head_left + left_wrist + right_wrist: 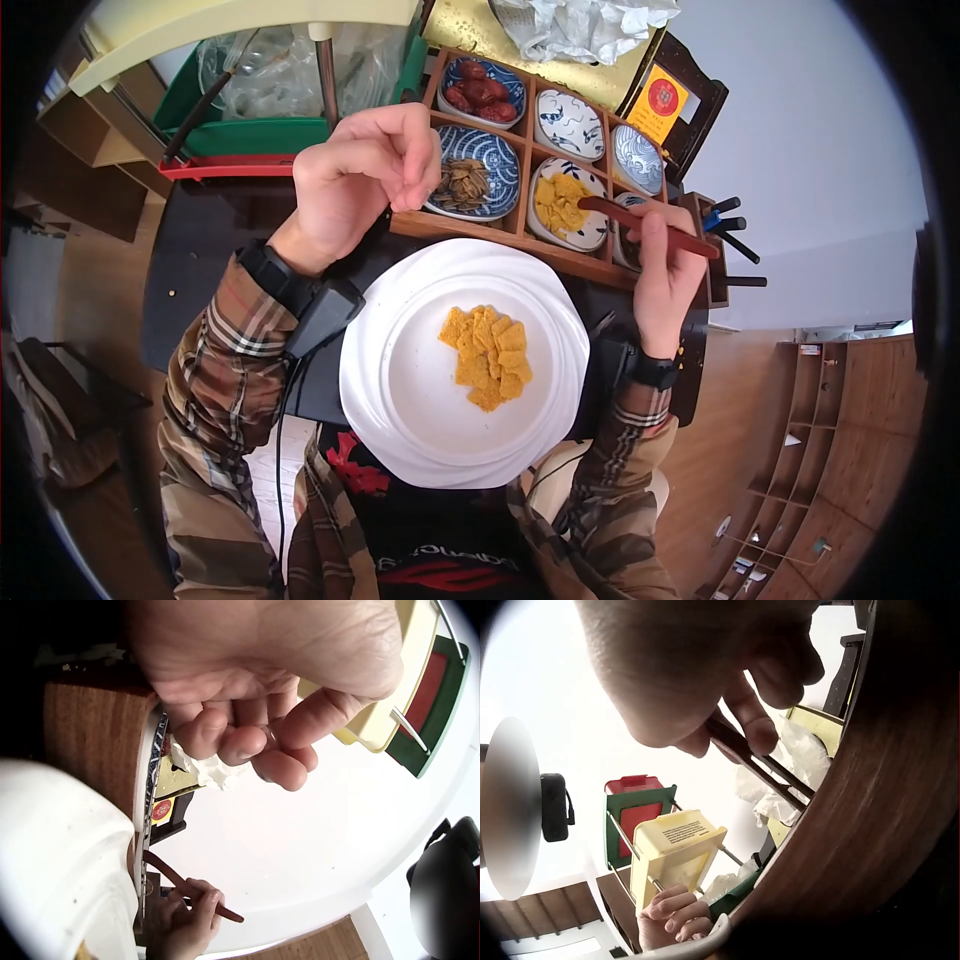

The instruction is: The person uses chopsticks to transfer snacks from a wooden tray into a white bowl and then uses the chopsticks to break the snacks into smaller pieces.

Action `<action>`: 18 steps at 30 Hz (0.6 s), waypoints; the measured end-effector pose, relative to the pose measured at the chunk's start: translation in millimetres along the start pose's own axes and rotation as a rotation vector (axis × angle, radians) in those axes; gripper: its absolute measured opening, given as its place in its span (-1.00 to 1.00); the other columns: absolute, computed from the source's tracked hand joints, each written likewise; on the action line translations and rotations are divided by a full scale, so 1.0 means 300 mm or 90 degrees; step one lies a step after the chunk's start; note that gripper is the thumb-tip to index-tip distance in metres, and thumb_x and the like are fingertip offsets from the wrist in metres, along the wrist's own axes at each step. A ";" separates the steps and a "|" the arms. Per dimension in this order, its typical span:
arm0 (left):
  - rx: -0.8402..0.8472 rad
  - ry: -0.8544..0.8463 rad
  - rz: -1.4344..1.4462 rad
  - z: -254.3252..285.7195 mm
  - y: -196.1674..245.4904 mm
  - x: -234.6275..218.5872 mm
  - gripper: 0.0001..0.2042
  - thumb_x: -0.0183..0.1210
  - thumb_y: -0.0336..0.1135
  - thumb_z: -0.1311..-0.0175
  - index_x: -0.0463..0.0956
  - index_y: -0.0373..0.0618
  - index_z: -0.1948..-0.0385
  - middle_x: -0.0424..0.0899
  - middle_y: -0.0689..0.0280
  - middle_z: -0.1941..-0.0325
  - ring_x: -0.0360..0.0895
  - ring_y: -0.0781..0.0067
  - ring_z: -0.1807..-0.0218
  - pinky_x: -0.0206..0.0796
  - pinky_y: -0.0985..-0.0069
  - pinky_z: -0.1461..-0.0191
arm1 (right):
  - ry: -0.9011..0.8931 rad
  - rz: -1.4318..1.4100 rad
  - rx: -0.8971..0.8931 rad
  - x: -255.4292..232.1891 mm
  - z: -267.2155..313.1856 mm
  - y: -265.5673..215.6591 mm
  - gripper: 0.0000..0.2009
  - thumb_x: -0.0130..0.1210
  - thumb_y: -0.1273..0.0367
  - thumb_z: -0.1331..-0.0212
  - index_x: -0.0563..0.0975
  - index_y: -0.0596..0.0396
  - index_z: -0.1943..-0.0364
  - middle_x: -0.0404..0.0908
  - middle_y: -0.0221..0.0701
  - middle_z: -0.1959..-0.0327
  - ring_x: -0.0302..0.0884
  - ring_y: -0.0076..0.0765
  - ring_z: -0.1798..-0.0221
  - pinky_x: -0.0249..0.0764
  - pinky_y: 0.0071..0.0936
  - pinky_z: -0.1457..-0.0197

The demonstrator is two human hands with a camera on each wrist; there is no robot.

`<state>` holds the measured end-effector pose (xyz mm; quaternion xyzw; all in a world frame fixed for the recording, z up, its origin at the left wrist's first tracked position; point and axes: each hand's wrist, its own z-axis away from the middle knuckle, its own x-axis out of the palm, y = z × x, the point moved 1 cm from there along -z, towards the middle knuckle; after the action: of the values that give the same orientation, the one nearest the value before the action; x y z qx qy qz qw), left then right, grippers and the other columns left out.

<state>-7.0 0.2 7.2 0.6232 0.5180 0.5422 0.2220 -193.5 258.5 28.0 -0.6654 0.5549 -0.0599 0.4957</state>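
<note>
1. Tongs (pixel 612 211): clamped in your right fingers, long axis running leftward and slightly away from you; their arms show a slim gap in the right wrist view.
2. Chips (pixel 558 203): in their bowl (pixel 588 236), to the left of your right hand (pixel 670 262), the nearer one. Tong tips reach their right side; you cannot tell whether they touch.
3. Left hand (pixel 362 165): raised beside the seeds (pixel 463 185); your fingers curl loosely, nothing visible between them.
4. Plate (pixel 365 385): nearest you, bearing another pile (pixel 487 358).
</note>
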 end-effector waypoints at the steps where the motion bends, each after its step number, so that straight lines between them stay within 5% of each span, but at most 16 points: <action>1: 0.001 -0.002 0.000 -0.002 0.001 0.001 -0.93 -0.04 -0.36 0.01 0.31 -0.10 0.59 0.43 0.29 0.62 0.28 0.50 0.54 0.13 0.57 0.40 | 0.001 0.001 0.001 -0.002 0.000 0.003 -0.84 0.12 0.38 -0.41 0.61 0.21 0.20 0.63 -0.42 0.34 0.47 -0.57 0.33 0.38 -0.58 0.23; 10: 0.003 0.001 -0.002 -0.004 -0.001 0.002 -0.92 -0.04 -0.35 0.00 0.30 -0.09 0.59 0.42 0.29 0.62 0.27 0.50 0.54 0.12 0.57 0.41 | 0.031 0.106 -0.012 0.013 -0.019 0.001 -0.81 0.15 0.30 -0.41 0.63 0.16 0.19 0.63 -0.45 0.41 0.46 -0.64 0.37 0.36 -0.62 0.26; 18: 0.004 0.004 0.005 -0.003 -0.002 0.003 -0.92 -0.03 -0.35 0.00 0.31 -0.10 0.59 0.42 0.29 0.62 0.28 0.50 0.54 0.12 0.58 0.42 | 0.017 0.003 0.066 -0.003 -0.005 -0.010 -0.79 0.13 0.31 -0.43 0.61 0.19 0.26 0.61 -0.51 0.45 0.46 -0.66 0.38 0.33 -0.64 0.29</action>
<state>-8.2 0.9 7.3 0.6240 0.5178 0.5437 0.2165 -192.8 258.1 31.5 -0.6367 0.5589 -0.0964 0.5225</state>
